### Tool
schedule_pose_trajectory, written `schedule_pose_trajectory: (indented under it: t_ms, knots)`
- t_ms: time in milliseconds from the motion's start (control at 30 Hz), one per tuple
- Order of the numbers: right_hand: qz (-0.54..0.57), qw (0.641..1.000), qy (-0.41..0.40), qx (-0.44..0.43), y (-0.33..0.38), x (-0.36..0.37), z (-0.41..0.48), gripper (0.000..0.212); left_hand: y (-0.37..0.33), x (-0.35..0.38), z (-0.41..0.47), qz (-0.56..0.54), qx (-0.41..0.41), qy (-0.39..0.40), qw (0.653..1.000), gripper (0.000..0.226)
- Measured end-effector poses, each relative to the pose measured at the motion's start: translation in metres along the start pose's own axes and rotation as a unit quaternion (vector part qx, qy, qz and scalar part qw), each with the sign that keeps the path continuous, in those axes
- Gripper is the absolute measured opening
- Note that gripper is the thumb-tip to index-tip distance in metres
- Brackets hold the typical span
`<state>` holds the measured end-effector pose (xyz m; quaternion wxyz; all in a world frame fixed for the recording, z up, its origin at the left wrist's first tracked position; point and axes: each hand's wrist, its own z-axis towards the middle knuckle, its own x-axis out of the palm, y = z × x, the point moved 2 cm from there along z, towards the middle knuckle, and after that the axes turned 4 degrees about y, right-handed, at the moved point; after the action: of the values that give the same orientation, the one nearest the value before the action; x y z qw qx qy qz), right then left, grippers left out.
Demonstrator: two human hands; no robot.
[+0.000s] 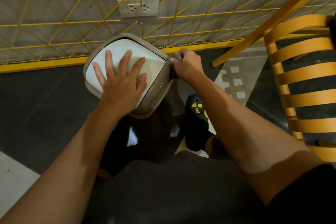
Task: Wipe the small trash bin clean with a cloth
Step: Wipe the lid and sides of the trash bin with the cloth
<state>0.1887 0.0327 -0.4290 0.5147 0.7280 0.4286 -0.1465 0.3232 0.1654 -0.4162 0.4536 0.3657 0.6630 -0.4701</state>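
A small beige trash bin point(163, 85) with a white lid point(120, 49) stands on the dark floor against a yellow wire fence. My left hand point(120, 80) lies flat on the lid with fingers spread. My right hand point(187, 65) presses a small grey cloth point(176, 56) against the bin's right upper corner; most of the cloth is hidden inside the fist.
A yellow wire fence point(72, 22) and its base rail run behind the bin, with a wall socket point(138, 7) beyond. An orange slatted chair point(300, 78) stands at the right. My black shoe point(197, 122) is on the floor just below the bin.
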Motion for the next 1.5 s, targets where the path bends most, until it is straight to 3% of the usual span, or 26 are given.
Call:
schedule_pose_trajectory:
  t_ms: [133, 400, 667, 900, 1167, 1500]
  knots:
    - [0.064, 0.997, -0.035, 0.005, -0.014, 0.01, -0.025, 0.022, 0.0, 0.001, 0.0, -0.003, -0.001, -0.002, 1.0, 0.045]
    - [0.158, 0.974, -0.138, -0.088, -0.014, 0.04, -0.098, 0.024, 0.001, 0.002, 0.002, -0.01, -0.009, 0.013, 1.0, 0.046]
    - [0.169, 0.98, -0.106, -0.02, 0.001, 0.025, -0.076, 0.027, 0.001, 0.002, 0.003, -0.01, -0.01, 0.015, 1.0, 0.045]
    - [0.207, 0.953, -0.179, -0.131, -0.001, 0.07, -0.152, 0.024, 0.001, 0.003, 0.004, -0.015, -0.011, 0.023, 1.0, 0.045]
    - [0.31, 0.936, -0.157, 0.059, -0.001, 0.049, -0.099, 0.025, 0.001, 0.002, 0.004, -0.032, -0.01, 0.021, 0.999, 0.044]
    - [0.385, 0.91, -0.107, 0.11, -0.009, 0.1, -0.157, 0.026, 0.003, 0.002, 0.003, -0.035, -0.009, 0.019, 0.999, 0.042]
